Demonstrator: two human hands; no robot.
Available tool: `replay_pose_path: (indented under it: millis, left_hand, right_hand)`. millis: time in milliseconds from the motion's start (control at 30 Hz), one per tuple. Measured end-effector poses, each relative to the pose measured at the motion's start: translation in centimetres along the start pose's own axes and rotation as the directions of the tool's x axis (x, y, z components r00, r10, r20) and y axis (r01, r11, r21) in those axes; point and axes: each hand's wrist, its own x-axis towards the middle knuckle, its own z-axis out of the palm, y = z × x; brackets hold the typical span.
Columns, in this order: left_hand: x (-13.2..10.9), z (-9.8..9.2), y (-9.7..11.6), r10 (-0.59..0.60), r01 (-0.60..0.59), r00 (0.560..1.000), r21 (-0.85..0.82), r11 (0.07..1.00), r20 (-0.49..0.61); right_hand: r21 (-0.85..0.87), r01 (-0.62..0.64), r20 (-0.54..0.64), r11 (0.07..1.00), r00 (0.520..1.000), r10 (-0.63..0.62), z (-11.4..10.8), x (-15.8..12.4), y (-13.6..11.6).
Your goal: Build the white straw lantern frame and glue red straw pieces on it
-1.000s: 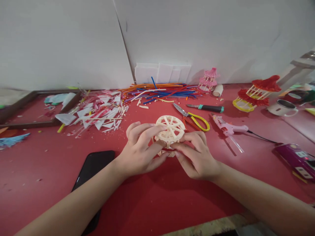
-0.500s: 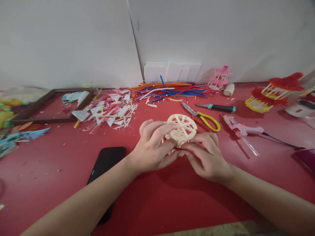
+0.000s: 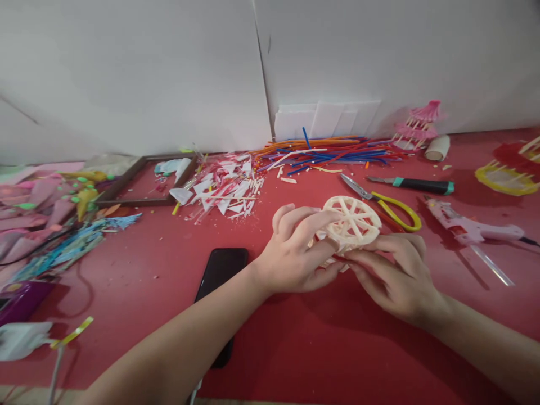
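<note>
Between my hands is a small cream-coloured model (image 3: 353,220) with a round, spoked wheel-like top. My left hand (image 3: 297,247) grips it from the left, fingers bent around its side and over the rim. On the other side, my right hand (image 3: 396,275) pinches low on the model, thumb and forefinger close to the left fingertips. A bit of red shows at the pinch; what it is I cannot tell. The model's lower part is mostly hidden by fingers. Yellow-handled pliers (image 3: 382,202) lie just behind the right hand.
A black phone (image 3: 221,267) lies under my left forearm. To the right are a craft knife (image 3: 422,185) and a pink glue gun (image 3: 476,228). Coloured sticks (image 3: 329,152), paper scraps (image 3: 228,185) and a brown frame (image 3: 143,199) lie behind. A pink tiered model (image 3: 417,129) stands at the back.
The camera has turned left, so everything sits further right in view and more of the table's left side shows. Both hands keep their hold on the model.
</note>
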Motion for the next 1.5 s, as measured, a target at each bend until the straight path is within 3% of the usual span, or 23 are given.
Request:
replay_pose_path:
  millis: [333,700,967,1133,1500]
  left_hand:
    - [-0.1,0.0,0.0,-0.008,0.008,1.0,0.009,1.0,-0.002]
    - [-0.4,0.0,-0.5,-0.007,0.007,0.999,-0.014,1.0,-0.048]
    - [-0.6,-0.6,-1.2,-0.04,0.039,0.998,-0.017,0.999,-0.057]
    - [-0.3,-0.7,-1.4,0.022,-0.026,0.997,-0.047,0.999,-0.074]
    - [-0.1,-1.1,-1.4,0.031,-0.032,0.998,-0.01,0.999,-0.055]
  right_hand:
    - [0.03,0.017,0.003,0.999,1.0,-0.018,-0.1,0.1,-0.3]
    - [-0.058,0.064,0.034,0.996,0.997,-0.062,-0.2,0.9,-0.3]
    - [-0.042,-0.043,-0.012,0.998,0.999,0.043,0.8,2.2,-1.5]
    - [-0.003,-0.041,-0.011,0.999,0.999,0.041,0.7,2.0,-1.7]
    - [0.053,-0.057,-0.026,0.997,0.998,0.059,0.3,2.0,-1.2]
